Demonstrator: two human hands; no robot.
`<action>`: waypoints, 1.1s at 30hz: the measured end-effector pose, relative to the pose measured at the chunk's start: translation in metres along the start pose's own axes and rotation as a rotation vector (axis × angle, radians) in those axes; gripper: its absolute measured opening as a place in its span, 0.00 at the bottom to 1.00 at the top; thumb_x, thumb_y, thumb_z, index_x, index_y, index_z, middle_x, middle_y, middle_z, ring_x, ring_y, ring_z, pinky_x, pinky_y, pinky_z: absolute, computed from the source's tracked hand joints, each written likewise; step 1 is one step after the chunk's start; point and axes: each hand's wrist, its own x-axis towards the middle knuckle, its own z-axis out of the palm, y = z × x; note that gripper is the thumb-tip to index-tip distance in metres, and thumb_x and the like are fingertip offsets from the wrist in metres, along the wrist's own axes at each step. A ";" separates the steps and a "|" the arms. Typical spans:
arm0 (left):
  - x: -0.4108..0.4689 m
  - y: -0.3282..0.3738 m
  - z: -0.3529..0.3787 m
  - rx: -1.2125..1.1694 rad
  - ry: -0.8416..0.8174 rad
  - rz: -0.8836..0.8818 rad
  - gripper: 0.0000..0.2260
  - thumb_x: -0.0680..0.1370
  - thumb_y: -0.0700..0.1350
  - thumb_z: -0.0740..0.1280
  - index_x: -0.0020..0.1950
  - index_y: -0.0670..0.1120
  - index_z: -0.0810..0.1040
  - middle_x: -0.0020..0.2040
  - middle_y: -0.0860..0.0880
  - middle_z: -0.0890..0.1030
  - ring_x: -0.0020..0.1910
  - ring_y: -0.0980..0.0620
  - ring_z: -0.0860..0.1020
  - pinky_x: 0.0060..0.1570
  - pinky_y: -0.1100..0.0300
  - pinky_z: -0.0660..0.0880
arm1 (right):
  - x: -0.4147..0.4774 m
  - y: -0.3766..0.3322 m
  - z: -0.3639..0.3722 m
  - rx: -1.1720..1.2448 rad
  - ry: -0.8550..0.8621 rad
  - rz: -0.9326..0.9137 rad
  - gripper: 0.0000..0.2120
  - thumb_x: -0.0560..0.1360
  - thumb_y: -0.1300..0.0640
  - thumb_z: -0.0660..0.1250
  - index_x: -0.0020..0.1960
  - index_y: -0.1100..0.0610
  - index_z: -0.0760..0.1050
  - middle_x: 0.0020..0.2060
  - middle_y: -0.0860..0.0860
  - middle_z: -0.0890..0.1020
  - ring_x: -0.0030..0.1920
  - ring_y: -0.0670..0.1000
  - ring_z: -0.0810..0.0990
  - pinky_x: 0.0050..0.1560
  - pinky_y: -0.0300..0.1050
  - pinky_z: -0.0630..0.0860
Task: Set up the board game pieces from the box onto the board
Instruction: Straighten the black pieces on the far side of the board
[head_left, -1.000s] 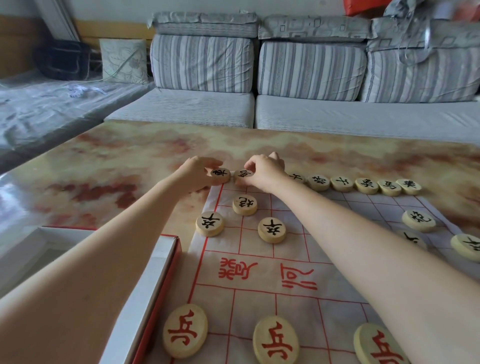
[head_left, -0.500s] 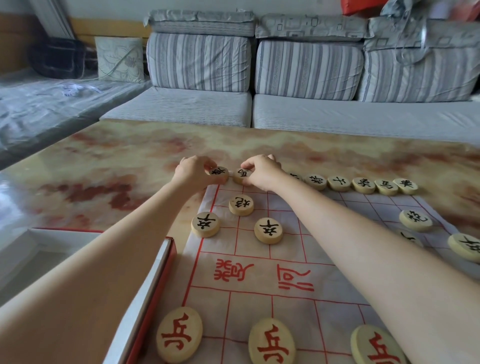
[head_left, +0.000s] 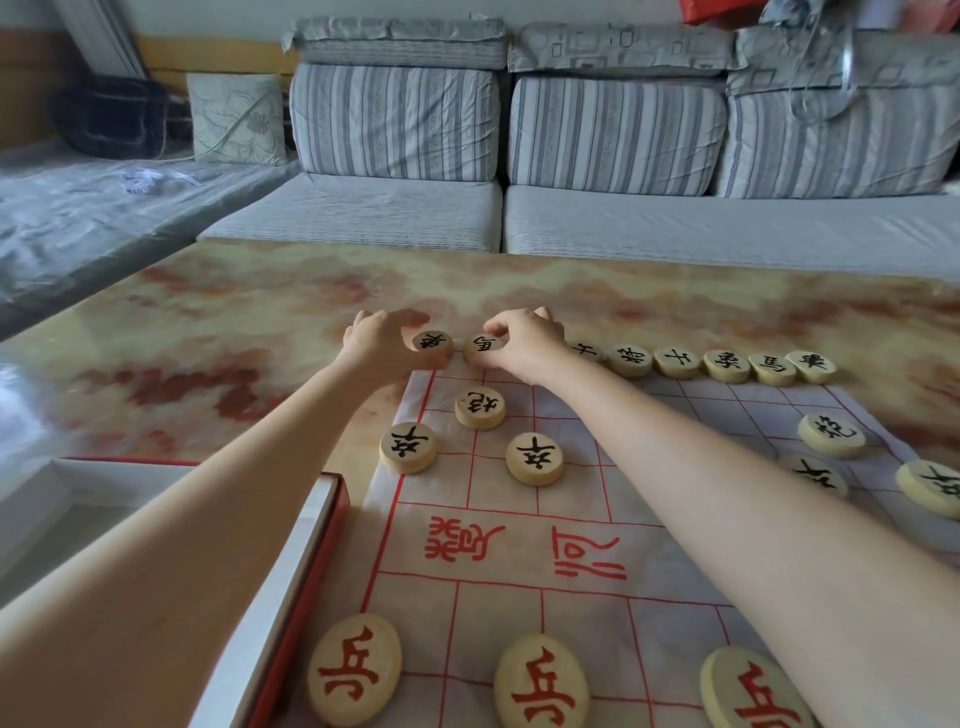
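A white paper board (head_left: 582, 551) with red grid lines lies on the marbled table. Both arms reach to its far left corner. My left hand (head_left: 379, 340) pinches a round wooden piece with a black character (head_left: 434, 344) at the corner. My right hand (head_left: 524, 340) pinches the neighbouring black-character piece (head_left: 482, 347). Several more black pieces (head_left: 724, 365) line the far edge to the right. Three black pieces (head_left: 479, 407) sit just in front of my hands. Red-character pieces (head_left: 355, 667) stand along the near row.
The open game box (head_left: 291, 582), white inside with a red rim, sits at the near left under my left forearm. More black pieces (head_left: 831, 435) lie at the board's right side. A striped grey sofa (head_left: 613, 130) stands beyond the table's far edge.
Both hands stay at the far left corner on the same two pieces, with only slight shifts. The camera view has dipped and moved a little.
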 end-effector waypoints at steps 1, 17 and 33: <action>-0.001 -0.001 -0.001 -0.036 -0.002 0.004 0.26 0.67 0.59 0.72 0.63 0.52 0.75 0.58 0.52 0.79 0.62 0.45 0.70 0.63 0.49 0.67 | 0.000 0.000 0.001 -0.009 0.011 -0.006 0.25 0.70 0.45 0.71 0.65 0.50 0.73 0.64 0.57 0.66 0.65 0.59 0.64 0.65 0.45 0.62; -0.002 0.003 0.006 -0.068 0.053 -0.017 0.24 0.65 0.58 0.74 0.56 0.49 0.78 0.53 0.51 0.81 0.58 0.46 0.72 0.58 0.51 0.70 | 0.003 0.002 0.007 -0.048 0.046 -0.021 0.18 0.71 0.46 0.69 0.59 0.51 0.78 0.61 0.59 0.66 0.62 0.62 0.65 0.62 0.46 0.63; -0.007 0.062 0.006 -0.057 0.018 0.165 0.20 0.69 0.53 0.73 0.60 0.51 0.77 0.55 0.52 0.81 0.61 0.46 0.68 0.60 0.54 0.65 | -0.014 0.072 -0.062 -0.010 0.088 0.059 0.21 0.70 0.48 0.72 0.62 0.47 0.76 0.64 0.54 0.71 0.67 0.54 0.66 0.68 0.45 0.64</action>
